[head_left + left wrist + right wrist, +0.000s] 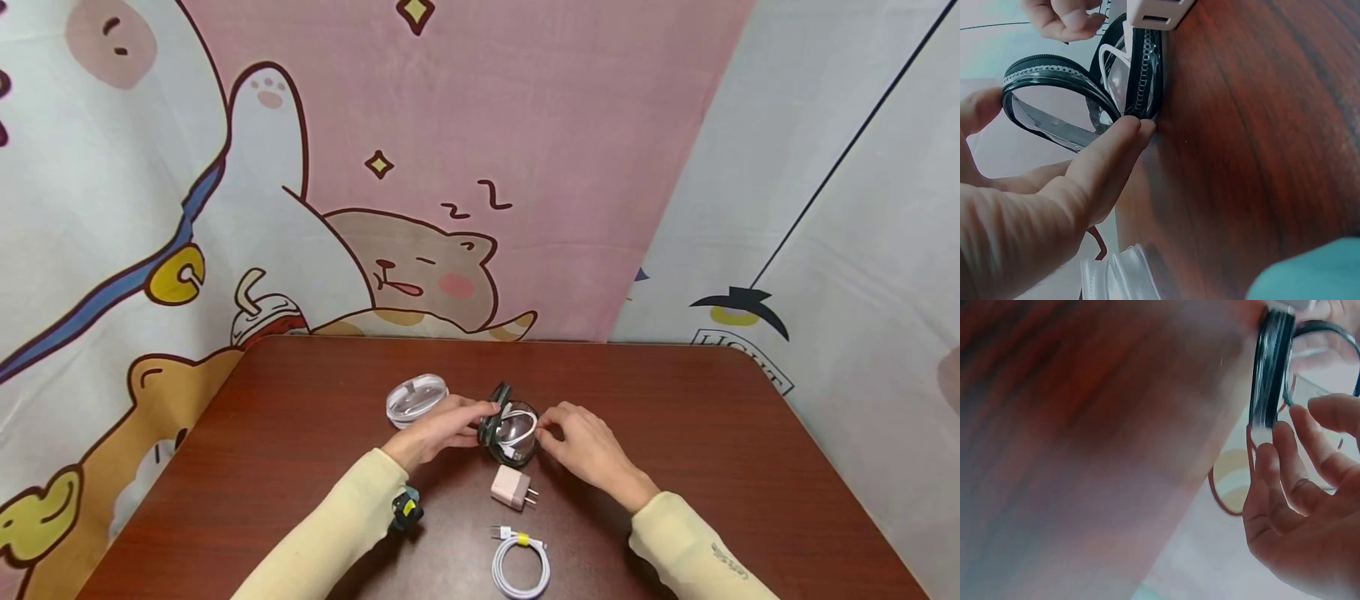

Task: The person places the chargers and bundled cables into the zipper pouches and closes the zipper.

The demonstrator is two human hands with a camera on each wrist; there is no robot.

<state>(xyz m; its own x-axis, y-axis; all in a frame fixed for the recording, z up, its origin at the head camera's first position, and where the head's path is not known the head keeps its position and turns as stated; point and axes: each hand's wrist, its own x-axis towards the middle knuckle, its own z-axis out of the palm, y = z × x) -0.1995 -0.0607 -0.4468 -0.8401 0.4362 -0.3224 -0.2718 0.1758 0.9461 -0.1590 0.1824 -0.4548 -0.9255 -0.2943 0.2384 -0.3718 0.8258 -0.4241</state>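
The round clear case with the black rim (pixel 513 428) is near the middle of the table (pixel 675 417), unzipped, its base down on the wood and its lid (pixel 1054 69) raised beside it on the left. The left hand (pixel 442 429) has that lid between thumb and fingers, the fingertips down by the place where lid and base meet; this grip probably serves both to prop the mouth wide and to steady the light plastic. The right hand (pixel 588 446) comes in from the opposite side with fingers bent, the tips at the far edge of the base; whether they pinch the rim, pinch the white cable (pixel 1104 65) or only touch, I cannot tell. That cable lies looped within the base, likely coiled so that it fits the round wall. The pink charger (pixel 512 487) rests just in front of the case, prongs toward the right, and nearer the person lies a coiled cable (pixel 496 568), its yellow tie (pixel 522 539) seemingly there to hold the ring together. Both sit within easy reach of either hand. A second clear case with a white rim (pixel 417 400) lies behind the left hand, apparently set aside from the working spot.
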